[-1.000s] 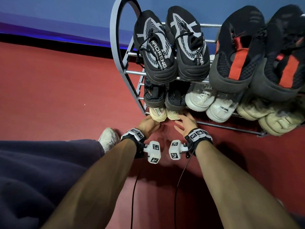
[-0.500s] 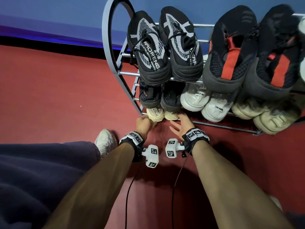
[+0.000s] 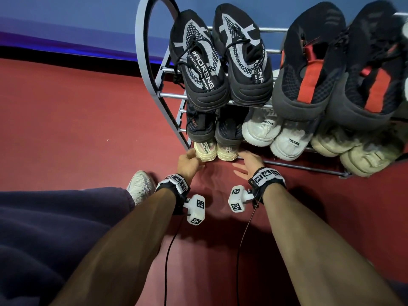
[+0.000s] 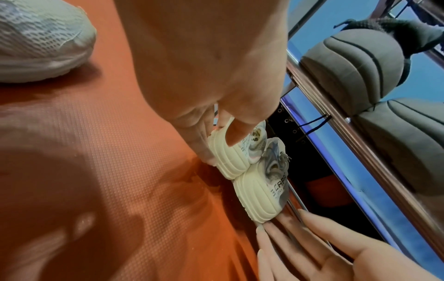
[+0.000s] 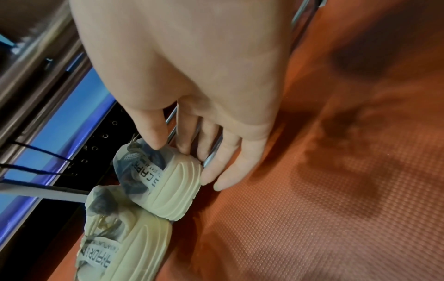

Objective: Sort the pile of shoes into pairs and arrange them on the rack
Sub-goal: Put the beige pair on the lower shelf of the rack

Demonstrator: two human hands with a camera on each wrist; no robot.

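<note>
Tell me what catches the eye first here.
Bold black shoes with red straps and a black-and-grey pair crowd the top tier of the rack. Below, at its bottom left corner, the left hand pinches and the right hand touches a cream pair.

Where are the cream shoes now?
Head view: the cream shoes sit at the bottom left end of the rack, between the left hand and right hand.

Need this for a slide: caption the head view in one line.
On the rack, bottom shelf, the left hand grips and the right hand touches the cream shoes.
</note>
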